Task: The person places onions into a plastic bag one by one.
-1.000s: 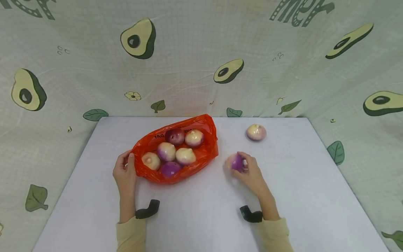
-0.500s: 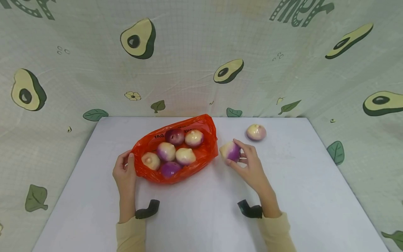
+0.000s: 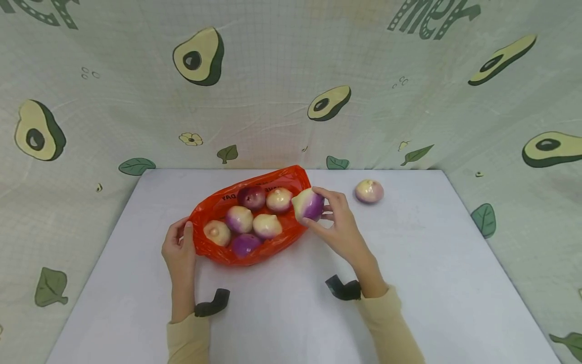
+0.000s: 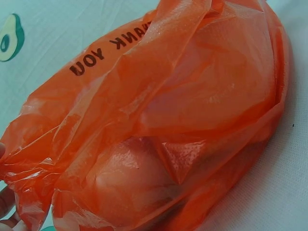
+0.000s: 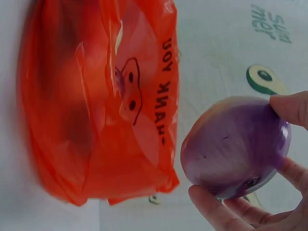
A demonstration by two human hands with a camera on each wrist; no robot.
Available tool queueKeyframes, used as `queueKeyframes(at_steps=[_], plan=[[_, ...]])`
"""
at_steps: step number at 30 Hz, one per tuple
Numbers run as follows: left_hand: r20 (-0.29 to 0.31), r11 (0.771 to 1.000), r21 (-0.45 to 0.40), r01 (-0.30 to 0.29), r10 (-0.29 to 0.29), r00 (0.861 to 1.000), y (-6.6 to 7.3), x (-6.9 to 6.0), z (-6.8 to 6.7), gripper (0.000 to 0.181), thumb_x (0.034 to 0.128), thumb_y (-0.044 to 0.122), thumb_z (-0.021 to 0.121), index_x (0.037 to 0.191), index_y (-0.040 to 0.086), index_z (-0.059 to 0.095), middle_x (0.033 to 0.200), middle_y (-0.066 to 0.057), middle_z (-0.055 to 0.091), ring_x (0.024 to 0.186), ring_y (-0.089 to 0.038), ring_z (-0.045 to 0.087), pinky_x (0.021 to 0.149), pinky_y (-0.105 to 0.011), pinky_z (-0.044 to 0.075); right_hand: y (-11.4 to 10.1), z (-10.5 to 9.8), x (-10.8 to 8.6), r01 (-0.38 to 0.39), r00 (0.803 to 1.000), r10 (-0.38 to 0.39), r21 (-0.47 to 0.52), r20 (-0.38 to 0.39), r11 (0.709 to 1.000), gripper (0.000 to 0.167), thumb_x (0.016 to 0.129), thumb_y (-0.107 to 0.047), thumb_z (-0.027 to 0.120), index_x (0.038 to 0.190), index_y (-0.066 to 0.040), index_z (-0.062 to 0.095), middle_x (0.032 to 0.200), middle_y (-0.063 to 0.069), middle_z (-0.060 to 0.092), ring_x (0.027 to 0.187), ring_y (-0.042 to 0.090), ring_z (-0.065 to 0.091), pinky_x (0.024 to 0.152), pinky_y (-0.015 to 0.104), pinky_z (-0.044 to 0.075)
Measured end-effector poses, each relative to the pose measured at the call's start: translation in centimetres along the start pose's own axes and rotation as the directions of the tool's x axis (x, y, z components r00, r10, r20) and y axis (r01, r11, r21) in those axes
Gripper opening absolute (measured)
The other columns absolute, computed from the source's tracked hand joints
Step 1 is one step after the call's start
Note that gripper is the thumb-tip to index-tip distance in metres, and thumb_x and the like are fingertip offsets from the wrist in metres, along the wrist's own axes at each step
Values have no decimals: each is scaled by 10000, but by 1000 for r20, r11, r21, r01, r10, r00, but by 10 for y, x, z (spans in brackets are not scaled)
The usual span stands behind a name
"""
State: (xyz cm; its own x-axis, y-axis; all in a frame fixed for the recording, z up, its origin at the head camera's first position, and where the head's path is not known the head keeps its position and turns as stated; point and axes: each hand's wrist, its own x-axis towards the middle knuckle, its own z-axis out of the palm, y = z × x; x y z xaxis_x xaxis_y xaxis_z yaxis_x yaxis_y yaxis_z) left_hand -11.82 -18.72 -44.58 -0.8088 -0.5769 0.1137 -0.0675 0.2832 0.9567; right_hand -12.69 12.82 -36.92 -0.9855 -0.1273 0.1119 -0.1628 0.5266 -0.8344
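My left hand (image 3: pixel 179 247) pinches the left edge of a red plastic bag (image 3: pixel 300 178), which lies on its base with its mouth facing up. Inside are several glossy purple and cream onions (image 3: pixel 239 219). At the bag's right rim, my right hand (image 3: pixel 338 222) holds another onion (image 3: pixel 308 205) between thumb and fingers, cream tip toward the bag. The right wrist view shows the held onion (image 5: pixel 236 147) apart from the bag's side. The left wrist view has the bag (image 4: pixel 144 110) filling most of it, with only some fingertips visible at the left edge.
One more onion (image 3: pixel 369 191) sits on the white table (image 3: pixel 436 242) toward the back right. Behind the table hangs a pale cloth (image 3: pixel 263 91) printed with avocados and leaves. A black wrist mount (image 3: pixel 343 288) shows at each sleeve.
My right hand has lifted the onion off the table and carried it left and away from me to the bag's right rim. The left hand has stayed at the bag's edge.
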Motion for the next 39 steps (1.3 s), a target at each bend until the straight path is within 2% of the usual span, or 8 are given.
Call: queueKeyframes(at_steps=[4, 9, 16, 22, 30, 39], plan=[[-2, 1000, 2, -1, 1, 1000, 0, 0, 0, 378, 958, 358, 468, 1206, 100, 588, 1171, -53, 603, 948, 10, 496, 782, -16, 418, -6, 11, 7, -11, 999, 11, -10, 41, 1000, 662, 799, -416, 697, 1367, -283, 385, 1301, 60, 381, 1092, 243, 533, 875, 387, 524], [-8, 1000, -5, -12, 12, 1000, -1, 1, 0, 365, 960, 344, 471, 1198, 97, 595, 1146, -50, 607, 935, 10, 505, 772, -16, 423, -15, 28, 14, -40, 995, 46, -70, 86, 997, 643, 813, -400, 686, 1368, -281, 383, 1289, 84, 373, 1117, 249, 516, 894, 412, 514], [-6, 1000, 5, 2, -2, 1000, -1, 1, 0, 377, 958, 357, 468, 1212, 104, 586, 1174, -52, 604, 945, 8, 498, 784, -17, 420, -22, 50, 25, -17, 996, 30, -160, 79, 987, 646, 821, -352, 693, 1372, -243, 372, 1304, 112, 391, 1179, 282, 497, 940, 427, 481], [-8, 1000, 12, 12, -12, 1000, -1, 1, -1, 378, 958, 367, 465, 1213, 114, 585, 1176, -43, 603, 948, 5, 495, 790, -20, 419, -20, 65, 37, -37, 996, 56, -242, 69, 970, 659, 830, -339, 685, 1381, -210, 348, 1314, 140, 393, 1169, 322, 512, 938, 461, 475], [-16, 1000, 8, 0, 0, 1000, -2, 2, 0, 371, 959, 351, 472, 1205, 102, 590, 1162, -58, 606, 932, 10, 496, 779, -17, 418, -15, 71, 44, -85, 992, 112, -325, 65, 942, 668, 832, -265, 692, 1387, -194, 327, 1280, 176, 380, 1035, 329, 577, 919, 455, 489], [-3, 1000, 10, 14, -14, 1000, -2, 2, -1, 381, 957, 364, 471, 1218, 109, 580, 1199, -49, 600, 961, 10, 488, 812, -30, 423, -12, 74, 52, -103, 991, 125, -345, 45, 933, 657, 847, -233, 679, 1390, -142, 321, 1309, 197, 393, 1077, 347, 569, 937, 461, 474]])
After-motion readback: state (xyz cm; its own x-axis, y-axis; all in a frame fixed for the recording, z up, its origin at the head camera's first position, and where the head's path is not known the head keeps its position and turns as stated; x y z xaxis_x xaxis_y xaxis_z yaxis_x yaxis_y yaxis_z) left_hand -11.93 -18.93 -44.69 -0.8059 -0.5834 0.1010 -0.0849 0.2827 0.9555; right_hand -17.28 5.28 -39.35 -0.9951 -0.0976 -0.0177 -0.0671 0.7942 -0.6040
